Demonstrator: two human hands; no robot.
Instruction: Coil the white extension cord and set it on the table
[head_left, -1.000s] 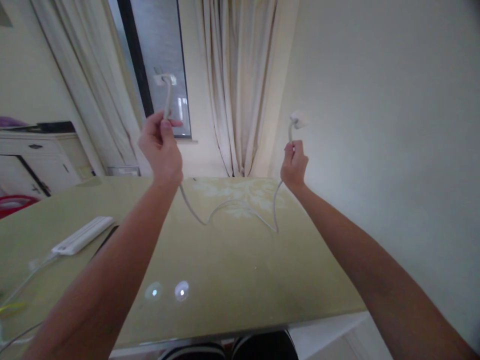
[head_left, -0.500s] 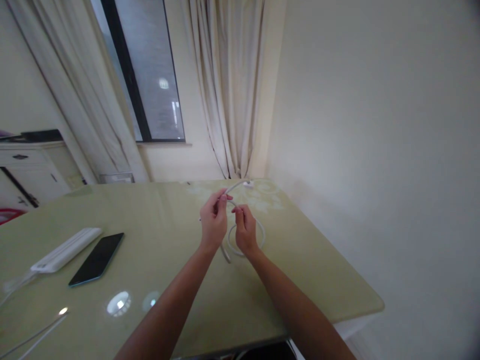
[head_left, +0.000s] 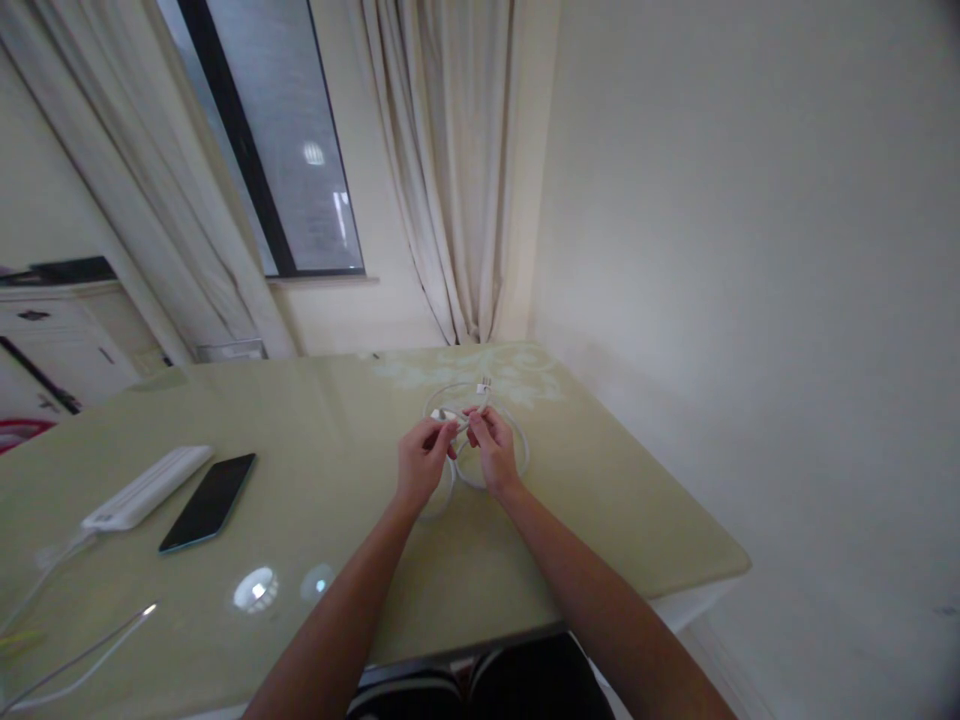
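From my remote seat I have the left hand [head_left: 421, 465] and right hand [head_left: 493, 450] close together, each pinching the white cable [head_left: 526, 455] looped over the table [head_left: 322, 430], a step I judge as gathering it, the next move calling for even grip.

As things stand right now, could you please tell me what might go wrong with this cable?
The cable lies in loops on the table around the left hand and right hand, so pulling could tangle it. The pronged plug sticks out beyond the right hand and might catch on a loop.
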